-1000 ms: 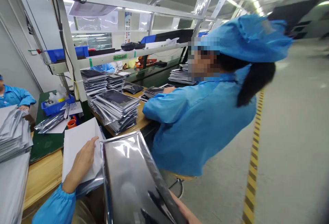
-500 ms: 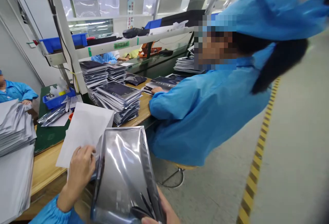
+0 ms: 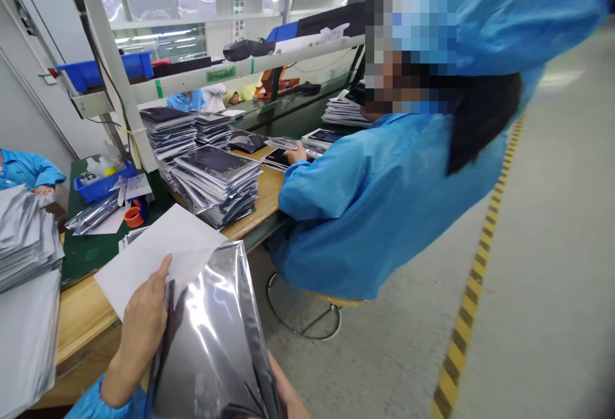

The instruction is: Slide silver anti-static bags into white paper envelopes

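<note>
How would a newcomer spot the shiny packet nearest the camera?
Find the seated co-worker in blue, then look down and left. There the right hand holds the shiny packet by its side. Unlike the stacked packets on the bench, this one is held, its silvery front streaked with glare.

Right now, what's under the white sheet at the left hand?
Pale layered edges show at the far side of the white sheet. What they belong to, and anything beneath its middle, is covered.

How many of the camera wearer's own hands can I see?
2: the left hand over the white sheet; the right hand, partly hidden, at the right edge of the silver packet.
</note>
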A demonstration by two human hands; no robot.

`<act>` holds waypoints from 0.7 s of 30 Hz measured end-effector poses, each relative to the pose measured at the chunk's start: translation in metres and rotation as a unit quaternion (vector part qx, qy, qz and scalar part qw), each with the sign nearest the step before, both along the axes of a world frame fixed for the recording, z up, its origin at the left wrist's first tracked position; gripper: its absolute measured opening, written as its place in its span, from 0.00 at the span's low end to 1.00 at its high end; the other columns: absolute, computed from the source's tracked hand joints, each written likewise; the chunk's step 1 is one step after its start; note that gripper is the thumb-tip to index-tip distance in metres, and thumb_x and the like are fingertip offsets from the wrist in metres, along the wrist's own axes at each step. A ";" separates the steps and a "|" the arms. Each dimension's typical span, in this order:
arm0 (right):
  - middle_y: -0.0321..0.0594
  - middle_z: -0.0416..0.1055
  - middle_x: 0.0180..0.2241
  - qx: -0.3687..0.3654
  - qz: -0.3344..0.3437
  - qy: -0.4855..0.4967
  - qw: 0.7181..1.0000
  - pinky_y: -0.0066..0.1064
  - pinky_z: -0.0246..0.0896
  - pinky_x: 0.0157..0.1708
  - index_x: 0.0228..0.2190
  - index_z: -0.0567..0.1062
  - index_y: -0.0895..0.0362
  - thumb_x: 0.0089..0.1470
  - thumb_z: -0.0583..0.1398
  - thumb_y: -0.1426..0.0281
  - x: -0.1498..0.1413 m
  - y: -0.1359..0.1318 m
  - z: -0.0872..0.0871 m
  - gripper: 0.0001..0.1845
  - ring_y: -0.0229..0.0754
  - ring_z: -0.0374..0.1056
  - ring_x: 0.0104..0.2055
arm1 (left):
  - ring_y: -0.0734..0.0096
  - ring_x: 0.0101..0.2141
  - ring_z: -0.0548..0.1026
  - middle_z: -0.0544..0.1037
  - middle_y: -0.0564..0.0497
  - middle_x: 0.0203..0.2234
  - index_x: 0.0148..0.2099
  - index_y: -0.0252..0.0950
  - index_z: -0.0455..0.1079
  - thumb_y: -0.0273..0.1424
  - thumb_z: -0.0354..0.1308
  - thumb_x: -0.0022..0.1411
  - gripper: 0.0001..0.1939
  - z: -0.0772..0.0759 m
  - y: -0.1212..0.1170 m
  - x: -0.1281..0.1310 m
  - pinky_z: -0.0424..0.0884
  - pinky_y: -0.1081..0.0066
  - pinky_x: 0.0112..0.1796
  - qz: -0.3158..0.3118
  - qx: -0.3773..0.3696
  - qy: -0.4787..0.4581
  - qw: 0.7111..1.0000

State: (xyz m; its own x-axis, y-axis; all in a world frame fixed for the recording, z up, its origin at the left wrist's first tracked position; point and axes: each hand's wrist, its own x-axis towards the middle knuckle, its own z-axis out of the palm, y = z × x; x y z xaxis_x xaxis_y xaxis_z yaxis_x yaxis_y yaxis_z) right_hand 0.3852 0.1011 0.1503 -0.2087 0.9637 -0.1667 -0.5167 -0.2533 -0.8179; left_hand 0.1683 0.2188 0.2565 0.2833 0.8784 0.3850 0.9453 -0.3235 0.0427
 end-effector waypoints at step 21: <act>0.43 0.77 0.50 -0.051 -0.137 0.125 0.981 0.43 0.66 0.52 0.58 0.60 0.50 0.36 0.73 0.66 -0.054 0.034 0.021 0.49 0.52 0.72 0.51 | 0.65 0.27 0.74 0.76 0.52 0.25 0.34 0.41 0.67 0.48 0.49 0.60 0.16 -0.041 -0.080 -0.018 0.69 0.72 0.30 0.218 -0.072 -0.386 0.893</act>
